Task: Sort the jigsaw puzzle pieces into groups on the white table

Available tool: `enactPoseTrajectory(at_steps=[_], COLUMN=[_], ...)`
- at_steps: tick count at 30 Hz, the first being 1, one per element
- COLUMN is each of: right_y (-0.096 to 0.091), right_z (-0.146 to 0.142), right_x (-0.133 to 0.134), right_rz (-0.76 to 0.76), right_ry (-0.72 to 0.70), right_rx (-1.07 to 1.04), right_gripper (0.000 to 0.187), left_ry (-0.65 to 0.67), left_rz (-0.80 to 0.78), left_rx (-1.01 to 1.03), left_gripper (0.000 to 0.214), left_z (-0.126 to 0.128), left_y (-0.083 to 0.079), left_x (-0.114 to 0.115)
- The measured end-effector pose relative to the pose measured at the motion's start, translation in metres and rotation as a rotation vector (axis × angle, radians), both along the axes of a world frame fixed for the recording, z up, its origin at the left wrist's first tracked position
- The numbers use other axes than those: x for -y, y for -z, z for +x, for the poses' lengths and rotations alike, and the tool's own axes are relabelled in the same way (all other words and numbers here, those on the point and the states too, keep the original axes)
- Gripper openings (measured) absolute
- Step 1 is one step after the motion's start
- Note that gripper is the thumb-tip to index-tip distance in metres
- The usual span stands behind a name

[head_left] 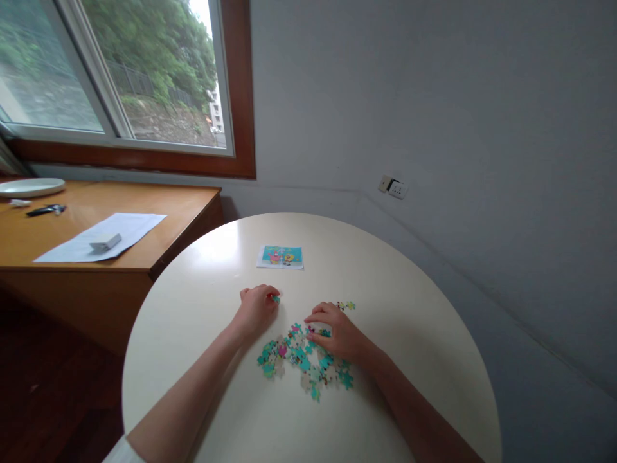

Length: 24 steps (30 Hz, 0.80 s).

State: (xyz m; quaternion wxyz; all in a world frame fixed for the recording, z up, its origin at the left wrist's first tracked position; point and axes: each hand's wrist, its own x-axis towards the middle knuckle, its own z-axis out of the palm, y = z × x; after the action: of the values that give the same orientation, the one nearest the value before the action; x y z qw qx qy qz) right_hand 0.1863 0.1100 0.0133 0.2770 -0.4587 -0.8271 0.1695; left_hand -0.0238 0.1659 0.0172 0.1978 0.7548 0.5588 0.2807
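Note:
A loose pile of teal and pink puzzle pieces (299, 360) lies on the round cream table (202, 308) near me. My left hand (256, 308) rests just left of the pile, its fingers pinched on a small teal puzzle piece (276, 298). On the pile's upper right edge rests my right hand (337, 331), fingers curled and touching pieces there. A small joined cluster of pieces (346, 305) sits just beyond the right hand. Farther back lies a cartoon reference picture (280, 256).
A wooden desk (159, 244) stands at the left under the window (116, 77), carrying a white sheet of paper (103, 235) with a small grey box (106, 243), a white plate (29, 187) and a dark object (43, 209). A wall socket (394, 188) is on the right wall.

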Motion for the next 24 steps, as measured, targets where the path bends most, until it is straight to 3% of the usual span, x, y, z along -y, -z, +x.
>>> enactPoseTrajectory(at_steps=[5, 11, 17, 24], right_y=[0.001, -0.001, -0.003, -0.008], right_z=[0.001, -0.001, -0.003, -0.008], right_x=[-0.002, -0.001, 0.0, 0.0], right_rz=[-0.035, -0.097, -0.124, -0.146], right_ry=[0.027, 0.067, 0.078, 0.117], right_rx=[-0.02, 0.023, 0.03, -0.123], right_gripper=[0.013, 0.006, 0.009, 0.003], left_ry=[-0.01, 0.052, 0.299, 0.424], left_rz=[-0.05, -0.043, -0.066, -0.144], left_rx=[-0.098, -0.066, -0.063, -0.19], left_gripper=[0.024, 0.025, 0.019, 0.018], left_z=[0.002, 0.0, 0.008, 0.016], left_y=[-0.002, -0.006, -0.013, -0.015], left_x=[0.002, 0.006, 0.015, 0.021])
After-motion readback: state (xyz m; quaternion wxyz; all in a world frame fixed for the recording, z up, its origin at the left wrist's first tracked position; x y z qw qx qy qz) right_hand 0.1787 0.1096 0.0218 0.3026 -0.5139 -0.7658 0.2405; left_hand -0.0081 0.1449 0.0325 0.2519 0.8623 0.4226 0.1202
